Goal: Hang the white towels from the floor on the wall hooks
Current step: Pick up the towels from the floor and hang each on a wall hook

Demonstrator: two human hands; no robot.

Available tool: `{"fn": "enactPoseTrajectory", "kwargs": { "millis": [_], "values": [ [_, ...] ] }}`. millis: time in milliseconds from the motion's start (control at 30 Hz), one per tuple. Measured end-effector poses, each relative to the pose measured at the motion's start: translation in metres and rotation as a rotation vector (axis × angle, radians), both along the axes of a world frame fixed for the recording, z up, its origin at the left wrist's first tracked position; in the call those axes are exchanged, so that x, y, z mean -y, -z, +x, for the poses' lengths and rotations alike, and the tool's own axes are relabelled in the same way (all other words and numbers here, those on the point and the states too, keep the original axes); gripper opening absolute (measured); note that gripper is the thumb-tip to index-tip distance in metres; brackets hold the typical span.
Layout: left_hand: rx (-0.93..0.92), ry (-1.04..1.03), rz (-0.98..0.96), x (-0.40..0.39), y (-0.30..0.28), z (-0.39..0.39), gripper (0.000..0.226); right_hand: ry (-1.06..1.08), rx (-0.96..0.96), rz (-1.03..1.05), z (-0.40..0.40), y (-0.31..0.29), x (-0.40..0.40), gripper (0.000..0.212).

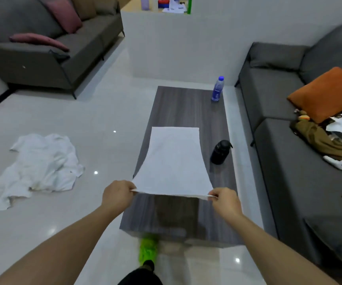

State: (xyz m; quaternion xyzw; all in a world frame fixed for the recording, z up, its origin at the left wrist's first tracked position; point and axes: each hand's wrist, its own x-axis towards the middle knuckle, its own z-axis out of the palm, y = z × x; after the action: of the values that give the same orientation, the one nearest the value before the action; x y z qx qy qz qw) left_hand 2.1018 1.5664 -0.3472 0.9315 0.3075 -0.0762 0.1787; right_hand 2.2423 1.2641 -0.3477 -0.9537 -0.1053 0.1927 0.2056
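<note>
Setting: home living room; dark grey fabric sofa with pink cushions at left; grey sectional sofa with orange cushion at right; low grey wood-grain coffee table between them; glossy pale tiled floor; plain white walls.

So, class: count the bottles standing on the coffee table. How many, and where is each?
2. A clear bottle with a blue cap stands at the table's far right corner; a black bottle stands near the right edge, beside the white towel.
</note>
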Motion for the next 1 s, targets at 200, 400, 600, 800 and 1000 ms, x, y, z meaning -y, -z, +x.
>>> {"fn": "enactPoseTrajectory", "kwargs": {
  "millis": [200, 400, 600, 800, 1000],
  "values": [
    [-0.305, 0.047, -0.126, 0.012, 0.047, -0.025, 0.009, -0.016, -0.236, -0.117, -0.03, 0.048, 0.019, 0.012],
    [-0.3, 0.048, -0.181, -0.026, 0.071, 0.03, 0.015, 0.059, -0.243, -0.118, 0.021, 0.069, -0.019, 0.011],
    [-0.293, 0.041, -0.205, -0.086, 0.103, 0.129, 0.021, 0.142, -0.213, -0.145, 0.113, 0.092, -0.079, 0.01],
    [-0.404, 0.018, -0.182, -0.12, 0.155, 0.182, 0.031, 0.248, -0.177, -0.105, 0.165, 0.137, -0.117, 0.032],
    [-0.466, -0.027, -0.341, -0.111, 0.229, 0.167, 0.049, 0.251, -0.422, -0.198, 0.15, 0.223, -0.11, 0.038]
  ]
}}
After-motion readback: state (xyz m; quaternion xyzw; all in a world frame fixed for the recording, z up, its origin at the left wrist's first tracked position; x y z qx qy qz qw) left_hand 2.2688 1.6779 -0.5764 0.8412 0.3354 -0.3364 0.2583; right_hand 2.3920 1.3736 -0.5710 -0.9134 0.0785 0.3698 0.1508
